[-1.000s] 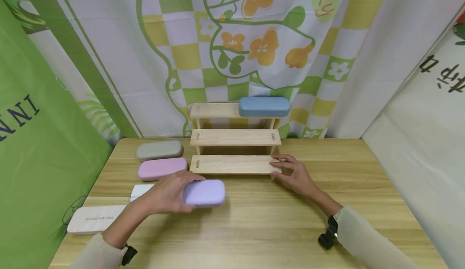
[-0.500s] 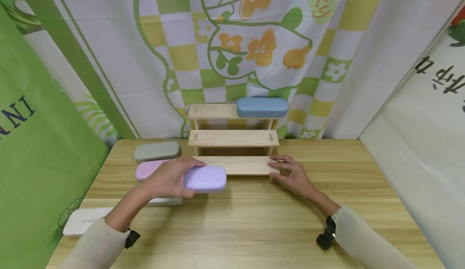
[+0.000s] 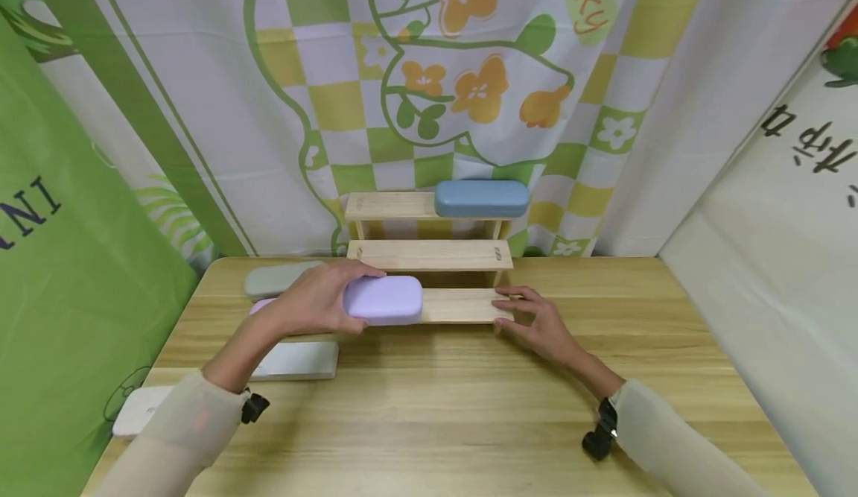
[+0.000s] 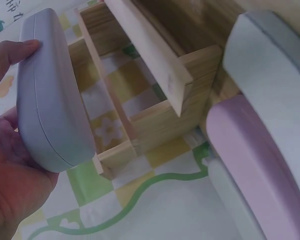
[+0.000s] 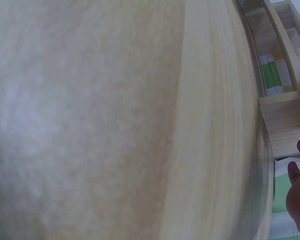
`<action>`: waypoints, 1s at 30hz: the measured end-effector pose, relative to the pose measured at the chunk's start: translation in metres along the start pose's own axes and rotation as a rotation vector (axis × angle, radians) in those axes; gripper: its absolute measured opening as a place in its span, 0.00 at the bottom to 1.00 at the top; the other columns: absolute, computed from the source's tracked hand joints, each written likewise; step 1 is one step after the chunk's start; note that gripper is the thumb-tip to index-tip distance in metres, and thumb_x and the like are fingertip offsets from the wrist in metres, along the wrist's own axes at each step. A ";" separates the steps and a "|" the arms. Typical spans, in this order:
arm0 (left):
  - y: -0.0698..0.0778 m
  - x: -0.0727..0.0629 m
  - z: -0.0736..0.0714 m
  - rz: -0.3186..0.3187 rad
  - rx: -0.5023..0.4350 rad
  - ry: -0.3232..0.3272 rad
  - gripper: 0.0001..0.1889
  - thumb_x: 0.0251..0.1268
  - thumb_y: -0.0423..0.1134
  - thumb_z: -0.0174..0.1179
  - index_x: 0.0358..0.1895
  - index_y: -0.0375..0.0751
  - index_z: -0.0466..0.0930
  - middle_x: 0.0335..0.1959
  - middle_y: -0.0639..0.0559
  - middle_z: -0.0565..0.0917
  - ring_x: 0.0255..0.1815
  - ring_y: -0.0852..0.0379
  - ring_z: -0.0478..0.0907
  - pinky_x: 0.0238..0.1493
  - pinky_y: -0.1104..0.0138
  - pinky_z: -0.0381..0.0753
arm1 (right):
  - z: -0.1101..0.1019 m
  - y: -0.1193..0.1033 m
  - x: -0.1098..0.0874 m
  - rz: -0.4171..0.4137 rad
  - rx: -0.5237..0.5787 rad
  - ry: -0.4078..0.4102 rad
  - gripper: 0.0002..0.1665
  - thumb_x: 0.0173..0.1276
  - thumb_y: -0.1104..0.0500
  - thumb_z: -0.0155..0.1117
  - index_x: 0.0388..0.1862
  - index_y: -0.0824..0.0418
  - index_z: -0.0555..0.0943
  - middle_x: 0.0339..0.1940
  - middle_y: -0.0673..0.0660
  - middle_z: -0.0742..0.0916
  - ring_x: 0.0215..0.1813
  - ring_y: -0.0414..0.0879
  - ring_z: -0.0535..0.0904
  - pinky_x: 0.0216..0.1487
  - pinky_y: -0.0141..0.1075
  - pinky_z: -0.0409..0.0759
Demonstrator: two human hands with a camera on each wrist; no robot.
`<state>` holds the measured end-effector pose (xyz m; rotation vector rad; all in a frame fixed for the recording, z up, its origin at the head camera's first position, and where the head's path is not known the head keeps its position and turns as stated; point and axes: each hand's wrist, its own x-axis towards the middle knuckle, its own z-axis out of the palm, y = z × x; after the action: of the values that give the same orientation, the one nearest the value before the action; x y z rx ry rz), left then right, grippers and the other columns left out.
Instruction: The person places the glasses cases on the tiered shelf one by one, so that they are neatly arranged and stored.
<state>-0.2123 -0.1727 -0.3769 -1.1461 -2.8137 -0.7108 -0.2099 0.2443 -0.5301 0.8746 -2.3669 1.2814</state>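
My left hand (image 3: 320, 299) grips a lavender glasses case (image 3: 385, 301) by its left end, thumb along the front side and fingers at the back. The case is in front of the left part of the lowest step of a three-tier wooden display stand (image 3: 465, 305); whether it touches the step cannot be told. In the left wrist view the lavender case (image 4: 52, 100) appears apart from the stand. At the step's right end, my right hand (image 3: 541, 325) holds the edge between thumb and fingers. A blue glasses case (image 3: 481, 199) lies on the top tier's right half.
Left of the stand lie a grey-green case (image 3: 275, 279) and a pink case (image 4: 255, 160), partly hidden by my left arm. A white case (image 3: 302, 361) and another white case (image 3: 134, 411) lie nearer on the wooden table (image 3: 429, 422). A patterned curtain (image 3: 469, 72) hangs behind.
My left hand has carried the lavender case away from me, from the table's front side up to the lowest step. The right hand stays at the stand's right end.
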 end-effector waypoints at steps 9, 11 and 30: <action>-0.006 0.020 -0.015 -0.037 -0.056 0.007 0.40 0.44 0.45 0.78 0.68 0.40 0.81 0.58 0.42 0.87 0.47 0.48 0.81 0.43 0.57 0.81 | -0.001 -0.002 0.001 -0.004 0.009 0.007 0.20 0.61 0.73 0.77 0.54 0.70 0.89 0.62 0.69 0.86 0.64 0.65 0.80 0.68 0.25 0.72; -0.006 0.026 -0.019 -0.043 -0.059 0.012 0.40 0.43 0.44 0.77 0.68 0.40 0.81 0.57 0.42 0.87 0.46 0.48 0.81 0.42 0.56 0.81 | -0.001 -0.002 0.001 -0.010 0.014 0.009 0.20 0.61 0.74 0.77 0.54 0.71 0.89 0.62 0.69 0.86 0.63 0.65 0.80 0.67 0.23 0.71; -0.027 0.068 -0.043 -0.101 -0.033 0.036 0.40 0.46 0.42 0.79 0.69 0.37 0.80 0.62 0.37 0.85 0.54 0.43 0.82 0.50 0.49 0.82 | 0.000 -0.003 0.001 -0.019 0.045 0.009 0.21 0.61 0.73 0.78 0.54 0.68 0.89 0.62 0.68 0.86 0.64 0.66 0.80 0.68 0.22 0.70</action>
<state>-0.2862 -0.1632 -0.3362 -0.9916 -2.8573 -0.7789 -0.2087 0.2421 -0.5273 0.9005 -2.3257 1.3338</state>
